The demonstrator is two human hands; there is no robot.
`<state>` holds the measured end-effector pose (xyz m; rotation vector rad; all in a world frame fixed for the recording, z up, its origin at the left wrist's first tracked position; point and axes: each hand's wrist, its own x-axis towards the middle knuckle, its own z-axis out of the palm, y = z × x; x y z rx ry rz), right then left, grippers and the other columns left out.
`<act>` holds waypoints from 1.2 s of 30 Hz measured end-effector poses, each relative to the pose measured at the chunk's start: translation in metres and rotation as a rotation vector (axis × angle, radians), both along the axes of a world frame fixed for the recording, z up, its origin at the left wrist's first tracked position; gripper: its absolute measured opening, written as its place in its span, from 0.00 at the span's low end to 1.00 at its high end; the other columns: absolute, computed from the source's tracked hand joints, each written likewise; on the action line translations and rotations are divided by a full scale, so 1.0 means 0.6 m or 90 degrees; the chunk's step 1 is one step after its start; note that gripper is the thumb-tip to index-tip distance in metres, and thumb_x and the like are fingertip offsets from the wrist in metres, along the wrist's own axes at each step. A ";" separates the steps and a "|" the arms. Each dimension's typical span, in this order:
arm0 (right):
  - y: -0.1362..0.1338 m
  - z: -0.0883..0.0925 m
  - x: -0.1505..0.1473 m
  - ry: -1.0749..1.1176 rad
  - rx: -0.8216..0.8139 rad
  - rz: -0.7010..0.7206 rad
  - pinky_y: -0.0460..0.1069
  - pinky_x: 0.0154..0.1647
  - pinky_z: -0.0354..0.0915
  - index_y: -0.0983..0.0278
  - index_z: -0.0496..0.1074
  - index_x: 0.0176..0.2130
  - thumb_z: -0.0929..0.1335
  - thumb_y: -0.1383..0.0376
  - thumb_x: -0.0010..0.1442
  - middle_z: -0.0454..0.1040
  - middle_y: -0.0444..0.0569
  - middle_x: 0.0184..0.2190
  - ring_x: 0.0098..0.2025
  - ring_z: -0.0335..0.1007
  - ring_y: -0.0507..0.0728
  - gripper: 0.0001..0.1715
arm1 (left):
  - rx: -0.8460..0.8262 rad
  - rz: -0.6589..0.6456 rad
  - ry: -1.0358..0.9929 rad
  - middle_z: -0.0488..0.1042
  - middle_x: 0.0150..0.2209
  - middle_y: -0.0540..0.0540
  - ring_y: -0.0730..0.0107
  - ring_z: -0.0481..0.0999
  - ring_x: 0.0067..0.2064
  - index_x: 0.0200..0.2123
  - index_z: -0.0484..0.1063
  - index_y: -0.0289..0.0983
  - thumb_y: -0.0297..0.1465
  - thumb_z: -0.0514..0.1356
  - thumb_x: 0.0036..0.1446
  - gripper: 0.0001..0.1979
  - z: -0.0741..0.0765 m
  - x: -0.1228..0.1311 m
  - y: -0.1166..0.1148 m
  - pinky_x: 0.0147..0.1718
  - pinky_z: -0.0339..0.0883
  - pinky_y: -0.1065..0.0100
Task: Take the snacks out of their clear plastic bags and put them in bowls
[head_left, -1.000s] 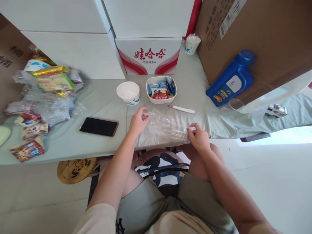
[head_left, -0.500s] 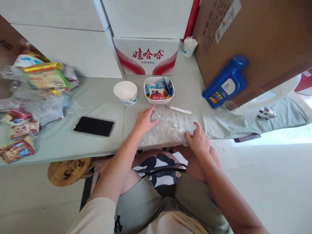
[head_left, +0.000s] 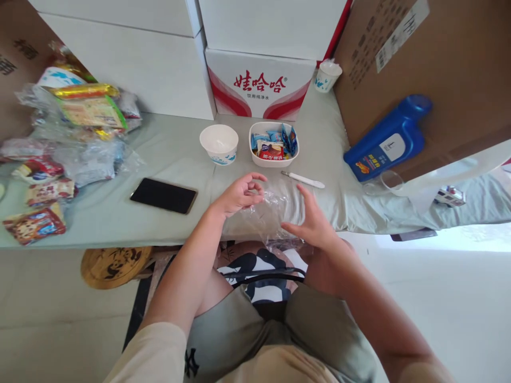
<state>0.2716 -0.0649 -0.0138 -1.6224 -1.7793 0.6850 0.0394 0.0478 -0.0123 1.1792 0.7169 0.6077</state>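
A crumpled clear plastic bag (head_left: 271,215) lies at the table's front edge between my hands, its lower end hanging over the edge. My left hand (head_left: 242,193) is at the bag's upper left side, fingers curled and closed on its rim. On the other side, my right hand (head_left: 312,221) is open, thumb and fingers spread wide, the thumb close to the bag. Just beyond the hands lies a white-handled craft knife (head_left: 303,180). Behind it stands a white tub (head_left: 274,161) holding several wrapped snacks, with a white paper bowl (head_left: 219,146) to its left.
A black phone (head_left: 163,196) lies to the left, near a heap of snack packets and plastic bags (head_left: 90,154). On the right, a blue bottle (head_left: 389,141) leans against a large brown carton (head_left: 439,69). White boxes (head_left: 261,88) line the back, beside a small paper cup (head_left: 327,77).
My left hand has gone from spread to curled at the bag's edge. My right hand has let go and opened. The bag is drawn up narrower, and the view has shifted slightly.
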 end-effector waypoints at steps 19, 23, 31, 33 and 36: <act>0.131 -0.057 -0.058 0.353 -0.181 0.075 0.47 0.26 0.66 0.59 0.68 0.56 0.68 0.54 0.63 0.73 0.37 0.20 0.21 0.69 0.51 0.24 | -0.005 0.113 0.090 0.82 0.33 0.46 0.67 0.82 0.33 0.53 0.73 0.38 0.44 0.64 0.58 0.23 -0.029 0.002 0.015 0.30 0.71 0.70; 0.134 -0.055 -0.051 0.454 -0.135 0.059 0.47 0.24 0.65 0.57 0.70 0.50 0.66 0.53 0.63 0.71 0.37 0.20 0.20 0.66 0.51 0.18 | -0.050 0.110 0.079 0.75 0.20 0.53 0.71 0.74 0.18 0.54 0.69 0.38 0.47 0.64 0.57 0.27 -0.023 0.010 0.016 0.19 0.64 0.73; 0.114 -0.041 -0.024 0.578 -0.096 0.083 0.51 0.32 0.66 0.60 0.73 0.28 0.65 0.48 0.60 0.73 0.47 0.27 0.30 0.69 0.56 0.21 | -0.111 0.104 -0.077 0.75 0.23 0.48 0.71 0.74 0.23 0.23 0.71 0.35 0.44 0.67 0.45 0.17 -0.019 0.010 0.016 0.23 0.68 0.69; 0.109 -0.039 -0.019 0.564 -0.079 0.085 0.52 0.36 0.67 0.61 0.74 0.28 0.60 0.44 0.63 0.74 0.49 0.29 0.33 0.70 0.57 0.28 | -0.075 0.111 -0.027 0.75 0.25 0.46 0.71 0.74 0.26 0.19 0.69 0.35 0.47 0.64 0.48 0.21 -0.024 0.011 0.017 0.26 0.68 0.69; 0.106 -0.042 -0.019 0.443 -0.070 0.022 0.51 0.37 0.67 0.60 0.72 0.33 0.67 0.47 0.60 0.73 0.47 0.33 0.33 0.69 0.55 0.20 | 0.030 0.156 0.082 0.70 0.23 0.50 0.76 0.69 0.26 0.19 0.65 0.35 0.42 0.67 0.49 0.20 -0.033 0.015 0.018 0.27 0.62 0.73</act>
